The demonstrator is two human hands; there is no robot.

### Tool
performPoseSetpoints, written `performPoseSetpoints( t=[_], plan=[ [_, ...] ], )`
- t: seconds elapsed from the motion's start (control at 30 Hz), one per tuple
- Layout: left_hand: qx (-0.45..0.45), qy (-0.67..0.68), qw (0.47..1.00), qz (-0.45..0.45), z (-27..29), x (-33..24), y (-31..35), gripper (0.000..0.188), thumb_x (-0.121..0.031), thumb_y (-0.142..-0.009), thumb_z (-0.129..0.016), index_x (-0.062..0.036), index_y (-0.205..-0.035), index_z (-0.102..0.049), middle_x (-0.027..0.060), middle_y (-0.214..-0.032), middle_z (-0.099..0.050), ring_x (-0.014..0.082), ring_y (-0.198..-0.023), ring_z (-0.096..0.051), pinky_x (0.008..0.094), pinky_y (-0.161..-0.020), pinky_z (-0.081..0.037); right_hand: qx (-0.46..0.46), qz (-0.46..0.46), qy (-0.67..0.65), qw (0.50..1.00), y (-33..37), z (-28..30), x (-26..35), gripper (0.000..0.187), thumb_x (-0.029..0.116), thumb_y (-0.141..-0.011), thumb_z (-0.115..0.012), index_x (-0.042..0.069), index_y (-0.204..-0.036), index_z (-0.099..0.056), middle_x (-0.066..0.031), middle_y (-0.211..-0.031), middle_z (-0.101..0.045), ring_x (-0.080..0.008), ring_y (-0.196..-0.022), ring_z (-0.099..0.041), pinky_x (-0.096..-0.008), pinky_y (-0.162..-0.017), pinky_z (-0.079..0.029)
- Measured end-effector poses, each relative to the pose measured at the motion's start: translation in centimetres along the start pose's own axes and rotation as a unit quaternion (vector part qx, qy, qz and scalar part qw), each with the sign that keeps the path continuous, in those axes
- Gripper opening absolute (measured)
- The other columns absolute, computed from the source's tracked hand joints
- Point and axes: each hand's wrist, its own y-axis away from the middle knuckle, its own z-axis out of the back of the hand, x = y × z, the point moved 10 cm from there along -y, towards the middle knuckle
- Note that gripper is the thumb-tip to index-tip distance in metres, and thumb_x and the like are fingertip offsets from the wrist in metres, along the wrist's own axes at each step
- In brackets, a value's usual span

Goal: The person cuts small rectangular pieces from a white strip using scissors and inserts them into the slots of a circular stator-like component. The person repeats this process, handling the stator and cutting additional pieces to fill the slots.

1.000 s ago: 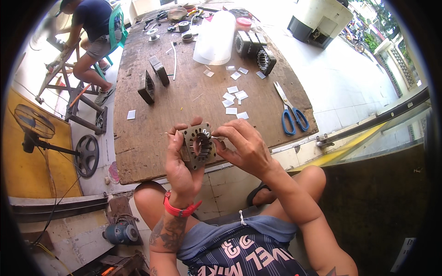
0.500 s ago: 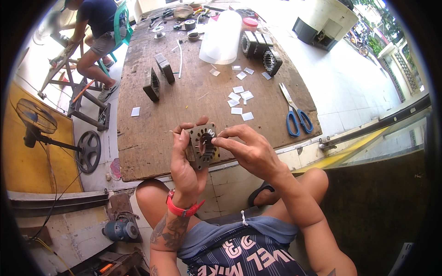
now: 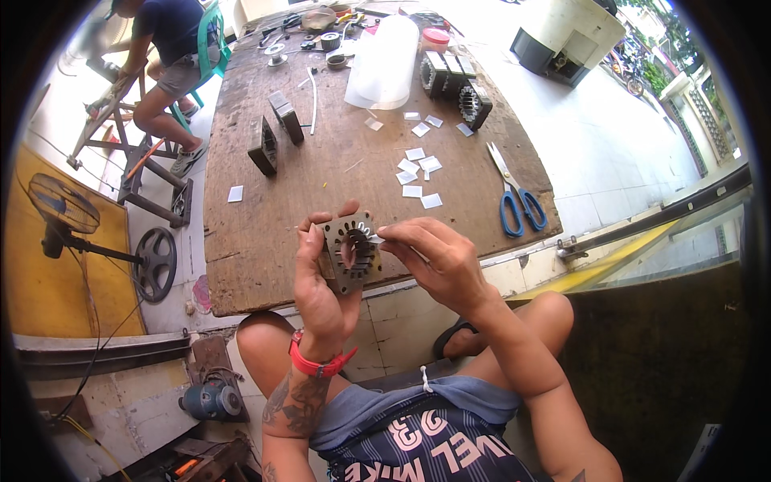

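My left hand [image 3: 323, 281] grips a square metal motor stator core [image 3: 350, 277] by its left side and underside. Its round bore is ringed with slots and faces up toward me. White liners show in a few slots at the upper right of the ring. Between the thumb and fingertips of my right hand [image 3: 438, 261] is a small white insulation paper [image 3: 375, 238], held at the right edge of the slot ring. Several cut white paper pieces [image 3: 413, 192] lie on the table beyond my hands.
The wooden table [image 3: 321, 213] carries blue-handled scissors [image 3: 514, 201] on the right. More stator cores [image 3: 263, 146] stand at the left and far right. A translucent plastic sheet roll [image 3: 385, 64] lies behind. At far left a person [image 3: 173, 64] sits on a green chair [image 3: 213, 40]; a fan [image 3: 64, 205] stands nearer.
The stator core has turned so its bore faces me more. My right fingers have drawn slightly back from the bore, and the white paper now shows between them.
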Motion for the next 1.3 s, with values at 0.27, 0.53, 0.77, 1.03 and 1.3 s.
performPoseSetpoints(
  t=[0.27, 0.53, 0.77, 1.03, 1.3],
  plan=[
    [0.004, -0.04, 0.999, -0.006, -0.1, -0.1, 0.0, 0.042, -0.038, -0.114, -0.038, -0.0079, -0.139, -0.052, 0.0196, -0.145, -0.06, 0.0349, -0.136, -0.058, 0.0473, -0.115, -0.048, -0.015, 0.002, 0.001, 1.0, -0.1, 0.0, 0.1, 0.025, 0.007, -0.09, -0.08, 0.009, -0.114, -0.074, -0.0107, -0.101, -0.075, -0.0298, -0.088, -0.074, -0.0393, -0.074, -0.061],
    [0.011, -0.049, 0.999, -0.001, -0.5, -0.2, 0.0, 0.043, -0.04, -0.114, -0.038, -0.0071, -0.138, -0.053, 0.0195, -0.145, -0.06, 0.0343, -0.135, -0.059, 0.0478, -0.113, -0.05, -0.017, -0.014, -0.021, 1.0, 0.1, -0.4, -0.2, 0.028, 0.0, -0.087, -0.082, 0.005, -0.114, -0.075, -0.012, -0.104, -0.077, -0.0267, -0.093, -0.076, -0.0354, -0.076, -0.061],
    [0.053, -0.001, 0.999, 0.001, -1.9, -0.5, 0.4, 0.046, -0.048, -0.114, -0.042, -0.0085, -0.134, -0.052, 0.017, -0.138, -0.061, 0.0273, -0.128, -0.062, 0.0442, -0.106, -0.055, -0.029, 0.008, 0.001, 1.0, 1.2, -1.1, 1.0, 0.023, 0.011, -0.094, -0.078, 0.006, -0.115, -0.073, -0.0116, -0.115, -0.072, -0.0295, -0.101, -0.071, -0.0392, -0.085, -0.059],
    [0.079, 0.069, 0.994, 0.036, -1.5, -0.2, -0.2, 0.036, -0.039, -0.111, -0.05, -0.0112, -0.132, -0.055, 0.022, -0.149, -0.056, 0.0437, -0.141, -0.053, 0.0554, -0.116, -0.048, -0.008, -0.372, -0.55, 0.748, 4.3, -5.6, -6.2, 0.031, 0.023, -0.111, -0.056, 0.005, -0.136, -0.055, -0.0082, -0.12, -0.068, -0.0173, -0.11, -0.066, -0.0343, -0.093, -0.054],
    [0.135, 0.069, 0.988, 0.028, -1.8, -0.3, -0.2, 0.033, -0.033, -0.108, -0.05, -0.0106, -0.132, -0.057, 0.0236, -0.146, -0.058, 0.0466, -0.141, -0.052, 0.0573, -0.115, -0.048, 0.021, -0.395, -0.69, 0.607, 4.9, -8.2, -3.4, 0.042, 0.021, -0.112, -0.056, 0.007, -0.149, -0.04, -0.0094, -0.137, -0.059, -0.0164, -0.123, -0.063, -0.0344, -0.104, -0.052]
  ],
)
